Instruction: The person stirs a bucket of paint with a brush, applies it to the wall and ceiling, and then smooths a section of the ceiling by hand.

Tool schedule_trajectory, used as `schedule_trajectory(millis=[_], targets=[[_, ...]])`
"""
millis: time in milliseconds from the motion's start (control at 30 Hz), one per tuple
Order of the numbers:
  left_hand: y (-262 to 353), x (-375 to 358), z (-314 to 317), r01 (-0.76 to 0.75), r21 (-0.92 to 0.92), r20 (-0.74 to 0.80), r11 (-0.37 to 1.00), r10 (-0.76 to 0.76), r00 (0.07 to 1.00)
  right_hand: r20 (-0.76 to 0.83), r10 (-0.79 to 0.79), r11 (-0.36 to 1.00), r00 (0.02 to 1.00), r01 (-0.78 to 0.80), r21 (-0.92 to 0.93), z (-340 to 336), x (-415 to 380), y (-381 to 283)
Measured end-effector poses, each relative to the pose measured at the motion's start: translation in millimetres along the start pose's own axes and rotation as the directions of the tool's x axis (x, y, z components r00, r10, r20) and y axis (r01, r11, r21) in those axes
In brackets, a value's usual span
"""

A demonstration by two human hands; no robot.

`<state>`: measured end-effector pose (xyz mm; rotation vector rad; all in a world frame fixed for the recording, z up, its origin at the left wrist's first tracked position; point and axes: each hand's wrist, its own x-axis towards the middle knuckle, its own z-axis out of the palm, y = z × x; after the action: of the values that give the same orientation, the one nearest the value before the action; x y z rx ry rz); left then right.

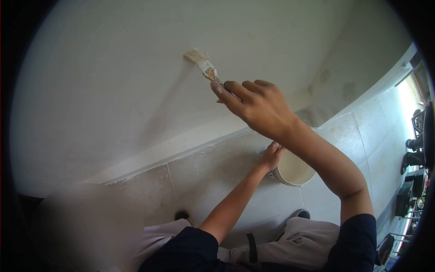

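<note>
My right hand [260, 106] is closed around the handle of a paintbrush [207, 70], its thumb along the near side. The pale, paint-smeared bristles point up and left, right at the white wall [113, 90]. Lower down, my left hand [273, 156] grips the rim of a bucket [290, 183] at its left side. Off-white liquid shows inside the bucket, and my right forearm covers part of it. The bucket is over the tiled floor, between my knees and the wall.
Paint spots mark the grey floor tiles [217, 167] along the wall's base. The wall turns a corner at the right, with darker damp-looking patches [324, 75]. A blurred round shape [90, 226] fills the lower left. Dark shoes [405, 163] and dark boxes [404, 199] stand far right.
</note>
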<state>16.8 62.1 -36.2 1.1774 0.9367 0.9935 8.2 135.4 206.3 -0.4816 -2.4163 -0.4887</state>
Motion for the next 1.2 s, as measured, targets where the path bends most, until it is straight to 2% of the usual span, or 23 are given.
schedule_trajectory(millis=[200, 233, 433, 533, 633, 700, 900, 1000, 1200], targets=[[-13.0, 2.7, 1.9, -0.101, 0.113, -0.028, 0.988, 0.105, 0.994, 0.101, 0.036, 0.996, 0.994, -0.044, 0.072, -16.8, 0.7, -14.5], [-14.3, 3.3, 2.6, -0.130, 0.147, -0.025, 0.980, 0.135, 0.990, 0.077, 0.036, 0.995, 0.996, -0.043, 0.085, -18.3, -0.6, -16.1], [-20.0, 4.7, 3.1, -0.094, 0.138, -0.019, 0.986, 0.098, 0.995, -0.006, 0.007, 0.991, 1.000, -0.006, 0.135, -19.1, -5.3, -17.8], [-10.8, 3.9, 4.7, -0.166, 0.095, -0.045, 0.982, 0.171, 0.984, -0.086, -0.014, 0.991, 0.996, 0.025, 0.132, -16.4, -0.6, -15.9], [-2.5, -0.3, 3.3, -0.087, 0.044, 0.007, 0.995, 0.086, 0.996, -0.159, -0.005, 0.992, 0.987, 0.025, 0.125, -21.0, 8.3, -15.6], [-6.7, 1.0, 4.1, -0.081, 0.049, -0.003, 0.996, 0.081, 0.997, -0.224, 0.018, 0.996, 0.974, 0.003, 0.092, -20.2, 15.8, -15.3], [2.4, -2.7, 3.7, -0.052, -0.002, -0.002, 0.999, 0.052, 0.999, -0.277, 0.007, 0.998, 0.961, 0.012, 0.066, -17.4, 35.0, -9.7], [8.2, -5.5, 2.2, -0.042, 0.002, -0.007, 0.999, 0.042, 0.999, -0.167, 0.054, 0.998, 0.985, -0.046, 0.051, -17.6, 40.0, -13.8], [-12.0, 0.9, 2.5, -0.055, 0.034, 0.002, 0.998, 0.055, 0.998, -0.065, 0.094, 0.979, 0.993, -0.081, 0.186, -30.6, 44.6, -12.0]])
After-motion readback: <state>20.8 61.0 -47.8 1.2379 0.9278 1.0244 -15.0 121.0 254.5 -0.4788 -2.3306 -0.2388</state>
